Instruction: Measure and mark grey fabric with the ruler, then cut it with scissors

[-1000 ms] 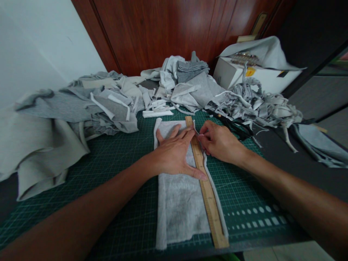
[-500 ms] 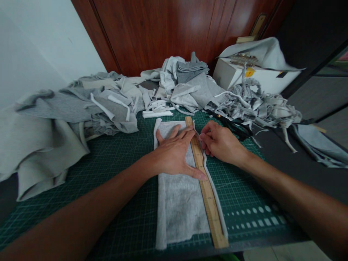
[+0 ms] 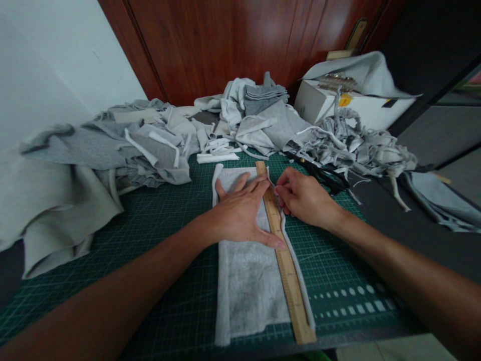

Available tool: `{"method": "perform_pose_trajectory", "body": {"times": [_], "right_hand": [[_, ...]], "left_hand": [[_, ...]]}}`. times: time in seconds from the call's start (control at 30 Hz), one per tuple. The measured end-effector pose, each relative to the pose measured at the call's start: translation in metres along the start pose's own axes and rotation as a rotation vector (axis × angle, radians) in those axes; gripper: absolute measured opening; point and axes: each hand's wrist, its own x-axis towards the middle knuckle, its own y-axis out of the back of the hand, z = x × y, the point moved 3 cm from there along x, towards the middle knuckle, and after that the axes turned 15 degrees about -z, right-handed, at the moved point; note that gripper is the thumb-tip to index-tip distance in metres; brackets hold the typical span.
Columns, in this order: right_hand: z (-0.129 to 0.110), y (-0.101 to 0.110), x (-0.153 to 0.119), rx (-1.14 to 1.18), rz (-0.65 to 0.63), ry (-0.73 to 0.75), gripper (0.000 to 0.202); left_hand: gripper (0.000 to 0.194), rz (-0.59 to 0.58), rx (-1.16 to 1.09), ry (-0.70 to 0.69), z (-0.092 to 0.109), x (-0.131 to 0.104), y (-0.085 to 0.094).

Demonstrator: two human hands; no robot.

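The left hand (image 3: 240, 215) lies flat and spread, palm down, on a grey fabric panel (image 3: 248, 281) that sits lengthwise on the green cutting mat (image 3: 150, 235). Its fingers are open and grip nothing; the thumb tip and fingertips press on a wooden ruler (image 3: 286, 265) that runs along the panel's right edge, from near the far end of the panel down to the near edge of the surface.

The right hand (image 3: 304, 198) is just beside the ruler's right side, near its far end, fingers curled in and pinched together at the ruler's edge. Something small seems held between thumb and fingers, but it is hidden by the fingers, so what it is cannot be told. A narrow white strip (image 3: 298, 273) of the fabric lies along the right side of the ruler, touching it, from under the right hand toward the near edge.

Beyond the hands, a pair of black scissors (image 3: 323, 175) lies on the mat, close to the right hand. Behind them is a tangle of grey offcut strips (image 3: 361, 145), and behind that a white box (image 3: 338, 103) draped with cloth. Piles of grey fabric (image 3: 124, 145) cover the left and far side of the surface, with a wooden door (image 3: 233, 40) behind
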Motion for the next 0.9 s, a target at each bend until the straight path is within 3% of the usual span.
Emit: {"method": "perform_pose_trajectory", "body": {"times": [0.9], "right_hand": [[-0.0028,-0.0012,-0.0004,-0.053,0.024,-0.005,0.012]], "left_hand": [[0.136,-0.001,0.052,0.029,0.0033,-0.0018,-0.0008]]}}
